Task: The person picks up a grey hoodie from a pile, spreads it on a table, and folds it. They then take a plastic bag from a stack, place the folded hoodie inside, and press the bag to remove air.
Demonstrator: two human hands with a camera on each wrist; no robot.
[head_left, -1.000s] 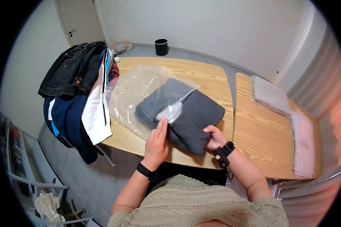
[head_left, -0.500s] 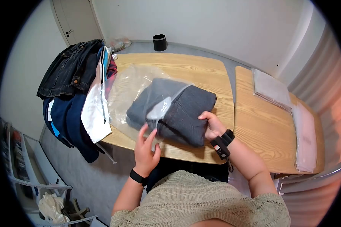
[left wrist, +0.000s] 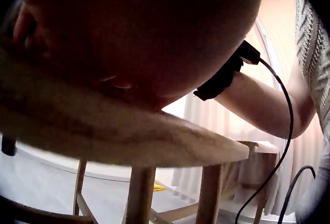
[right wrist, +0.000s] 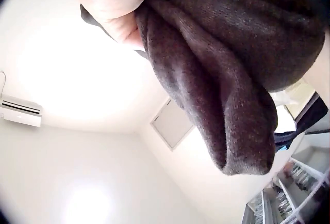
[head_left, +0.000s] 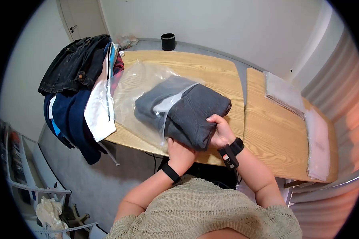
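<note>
1. Dark-gray garment (head_left: 199, 107), partly in clear plastic bag (head_left: 125, 95), over wooden table (head_left: 211, 63).
2. Right hand (head_left: 222, 134): thumb-and-finger pinch on garment. Left hand (head_left: 181, 155): garment blocks fingers, can't tell.
3. Denim jacket (head_left: 73, 65) left, bin (head_left: 168, 42) far.

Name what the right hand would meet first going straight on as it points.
The right hand would meet the grey garment in its grip, then probably the clear bag, though depth is unclear.

Black bin (head_left: 168, 42) by wall, denim jacket (head_left: 76, 63), pale curtain (head_left: 339, 99)
</note>
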